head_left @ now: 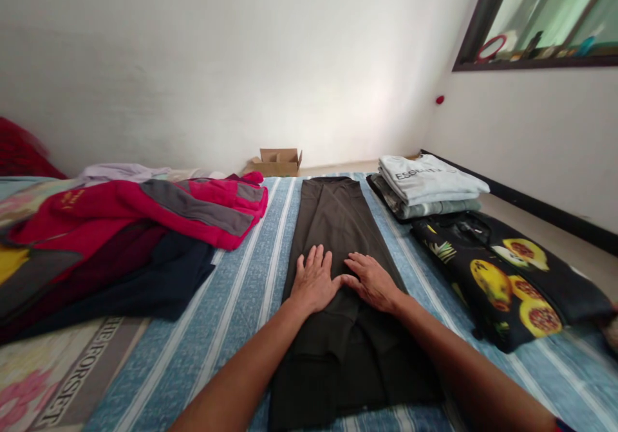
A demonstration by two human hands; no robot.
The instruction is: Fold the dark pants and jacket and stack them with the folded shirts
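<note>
A dark olive garment (pixel 333 226), probably folded trousers, lies lengthwise on a blue striped bedsheet (pixel 232 309). My left hand (pixel 313 281) rests palm down on it with the fingers spread. My right hand (pixel 371 282) lies flat on the same cloth, its fingertips almost meeting those of my left hand. Neither hand grips the cloth. The garment's near end spreads out below my forearms, in layers.
A red and grey jacket (pixel 159 210) and dark clothes (pixel 120 277) lie to the left. Right of the garment are a folded stack of shirts (pixel 427 184) and black fruit-print cloth (pixel 506 284). A cardboard box (pixel 277 162) stands behind the bedsheet near the wall.
</note>
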